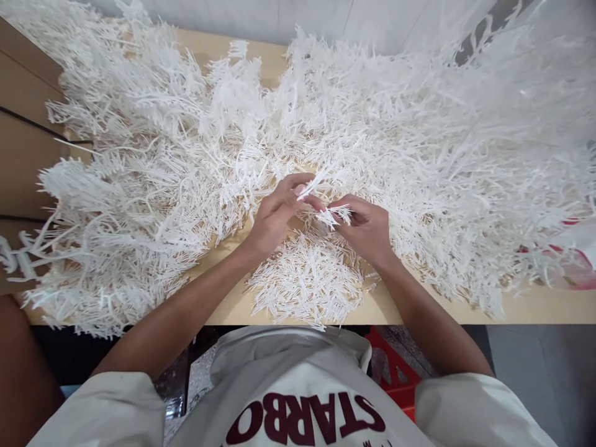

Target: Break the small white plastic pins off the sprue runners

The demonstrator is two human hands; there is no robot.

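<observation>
My left hand [275, 214] is closed, with a few thin white plastic strips [313, 185] pinched between thumb and fingers. Close beside it, my right hand [367, 228] grips a small bunch of short, branching white plastic strips [336, 215]. The fingertips of both hands nearly meet above the table. Just below them, near the front edge, lies a low pile of short loose white pieces [307, 279]. Some fingers of my right hand are hidden behind the bunch it holds.
Large tangled heaps of white plastic strips cover the table [228, 304] at the left [139, 180] and right [447, 149]. Cardboard [23, 161] stands at the left edge. A clear bag with pink markings [575, 267] lies far right. Below is a red stool [395, 372]. Someone's limb [25, 372] shows lower left.
</observation>
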